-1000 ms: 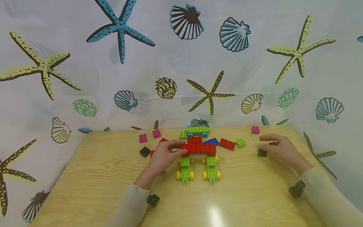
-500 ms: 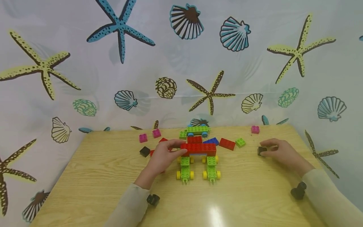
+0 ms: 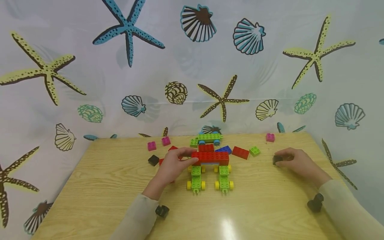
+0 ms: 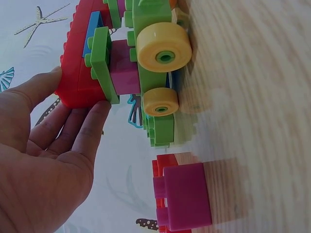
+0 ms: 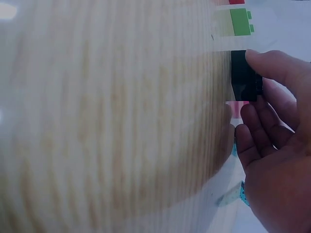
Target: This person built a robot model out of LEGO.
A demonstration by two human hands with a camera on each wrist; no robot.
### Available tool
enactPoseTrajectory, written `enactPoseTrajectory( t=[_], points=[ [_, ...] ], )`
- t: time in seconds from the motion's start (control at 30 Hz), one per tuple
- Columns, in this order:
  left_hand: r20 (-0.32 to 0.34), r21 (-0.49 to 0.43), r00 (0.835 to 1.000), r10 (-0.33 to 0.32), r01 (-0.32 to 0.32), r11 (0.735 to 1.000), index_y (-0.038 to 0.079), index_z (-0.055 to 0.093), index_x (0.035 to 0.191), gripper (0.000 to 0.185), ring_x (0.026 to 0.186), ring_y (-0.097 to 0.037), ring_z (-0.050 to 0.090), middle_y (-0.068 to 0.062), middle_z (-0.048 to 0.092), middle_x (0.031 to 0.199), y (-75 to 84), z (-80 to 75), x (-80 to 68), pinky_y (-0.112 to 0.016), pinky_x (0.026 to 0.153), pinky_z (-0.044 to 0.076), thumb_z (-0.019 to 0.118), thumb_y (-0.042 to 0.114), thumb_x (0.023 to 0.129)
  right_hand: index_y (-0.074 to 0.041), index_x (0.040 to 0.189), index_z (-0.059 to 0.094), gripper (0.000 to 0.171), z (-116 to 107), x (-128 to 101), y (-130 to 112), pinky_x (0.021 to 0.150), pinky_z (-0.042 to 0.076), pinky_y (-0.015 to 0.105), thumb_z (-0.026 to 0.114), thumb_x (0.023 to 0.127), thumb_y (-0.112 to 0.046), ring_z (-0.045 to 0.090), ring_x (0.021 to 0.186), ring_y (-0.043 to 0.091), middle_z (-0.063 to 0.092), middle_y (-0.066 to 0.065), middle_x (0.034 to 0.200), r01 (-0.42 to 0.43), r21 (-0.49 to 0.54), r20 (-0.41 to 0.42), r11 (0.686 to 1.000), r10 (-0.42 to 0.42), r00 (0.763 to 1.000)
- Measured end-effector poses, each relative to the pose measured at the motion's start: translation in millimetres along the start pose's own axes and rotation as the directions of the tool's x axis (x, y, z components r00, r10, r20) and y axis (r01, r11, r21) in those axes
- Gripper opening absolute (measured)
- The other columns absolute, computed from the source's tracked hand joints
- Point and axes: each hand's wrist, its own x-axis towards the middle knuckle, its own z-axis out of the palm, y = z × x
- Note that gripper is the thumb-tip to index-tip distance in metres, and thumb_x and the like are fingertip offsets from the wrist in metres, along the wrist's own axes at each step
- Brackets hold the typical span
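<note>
Wooden table (image 3: 105,186): left hand (image 3: 172,165) gripping red brick (image 3: 210,157), right hand (image 3: 297,161) pinching black brick (image 3: 276,160).

On the pale wooden surface (image 3: 105,186), the wheeled model of red and green plastic bricks (image 3: 210,168) stands in the middle. The left hand (image 3: 172,165) touches the model's left end. Behind the model lie a red square brick (image 3: 206,147), a blue brick (image 3: 223,149) and a green wheeled plate (image 3: 209,137). To the right of these lie a red rectangular brick (image 3: 240,152) and a small green brick (image 3: 254,151). Farther right, the right hand (image 3: 297,161) grips a small black brick (image 3: 276,159); a pink brick (image 3: 270,137) lies behind it. Left of the model lie a second black brick (image 3: 153,160) and two pink bricks (image 3: 158,143).
</note>
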Motion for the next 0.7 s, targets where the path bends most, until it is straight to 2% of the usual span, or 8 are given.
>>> enactPoseTrajectory(
  t=[0.07, 0.23, 0.3, 0.43, 0.6, 0.7],
  points=[
    [0.0, 0.002, 1.0, 0.0, 0.0, 1.0, 0.02, 0.079, 0.139, 0.038, 0.139, -0.031, 0.068, -0.003, 0.079, 0.139, -0.4, 0.1, 0.2, -0.059, 0.124, 0.053, 0.084, 0.028, 0.102, -0.004, 0.146, 0.072, 0.052, 0.1, -0.3, -0.5, 0.108, 0.054, 0.051, 0.081, 0.104, -0.033, 0.067, 0.126, 0.037, 0.071, 0.024, 0.147, -0.003, 0.002, -0.003, 1.0, 0.003, 1.0],
    [0.005, -0.001, 1.0, 0.004, -0.004, 1.0, 0.018, 0.078, 0.141, 0.04, 0.138, -0.031, 0.068, -0.003, 0.079, 0.14, -1.1, 0.4, 0.6, -0.059, 0.125, 0.052, 0.084, 0.028, 0.103, -0.004, 0.147, 0.071, 0.052, 0.1, -0.5, -1.6, 0.117, 0.052, 0.062, 0.08, 0.105, -0.033, 0.065, 0.135, 0.043, 0.069, 0.025, 0.151, -0.008, 0.015, -0.004, 1.0, 0.008, 1.0],
    [0.005, -0.003, 1.0, 0.005, -0.005, 1.0, 0.018, 0.078, 0.141, 0.04, 0.138, -0.031, 0.068, -0.003, 0.079, 0.139, -1.5, 0.6, 0.8, -0.06, 0.125, 0.052, 0.084, 0.028, 0.103, -0.004, 0.147, 0.071, 0.052, 0.1, -0.3, -3.1, 0.117, 0.052, 0.062, 0.08, 0.105, -0.034, 0.065, 0.134, 0.043, 0.069, 0.025, 0.151, 0.0, 0.014, -0.005, 1.0, 0.0, 1.0],
    [0.003, -0.004, 1.0, -0.005, 0.005, 1.0, 0.019, 0.079, 0.14, 0.039, 0.138, -0.031, 0.068, -0.003, 0.079, 0.139, -1.8, 1.3, 0.8, -0.059, 0.125, 0.052, 0.084, 0.028, 0.102, -0.007, 0.146, 0.073, 0.051, 0.6, 0.8, -10.3, 0.113, 0.054, 0.054, 0.08, 0.105, -0.035, 0.066, 0.131, 0.038, 0.071, 0.021, 0.149, 0.022, 0.004, -0.009, 1.0, -0.022, 1.0],
    [0.001, -0.005, 1.0, -0.01, 0.01, 1.0, 0.02, 0.079, 0.14, 0.039, 0.138, -0.03, 0.068, -0.002, 0.079, 0.139, -1.0, 1.0, 0.5, -0.059, 0.125, 0.053, 0.084, 0.028, 0.103, -0.007, 0.144, 0.074, 0.047, 4.0, 4.4, -28.0, 0.116, 0.052, 0.049, 0.081, 0.105, -0.032, 0.068, 0.134, 0.038, 0.075, 0.018, 0.145, 0.079, 0.027, -0.021, 0.996, -0.079, 0.997],
    [0.001, -0.001, 1.0, 0.0, 0.0, 1.0, 0.018, 0.078, 0.141, 0.04, 0.138, -0.031, 0.068, -0.003, 0.08, 0.138, 0.1, 0.3, 0.4, -0.06, 0.126, 0.052, 0.084, 0.028, 0.103, -0.004, 0.143, 0.073, 0.045, 7.5, 7.7, -40.5, 0.111, 0.057, 0.036, 0.081, 0.105, -0.025, 0.071, 0.133, 0.039, 0.075, 0.02, 0.142, 0.124, 0.086, -0.019, 0.989, -0.123, 0.992]
  ],
)
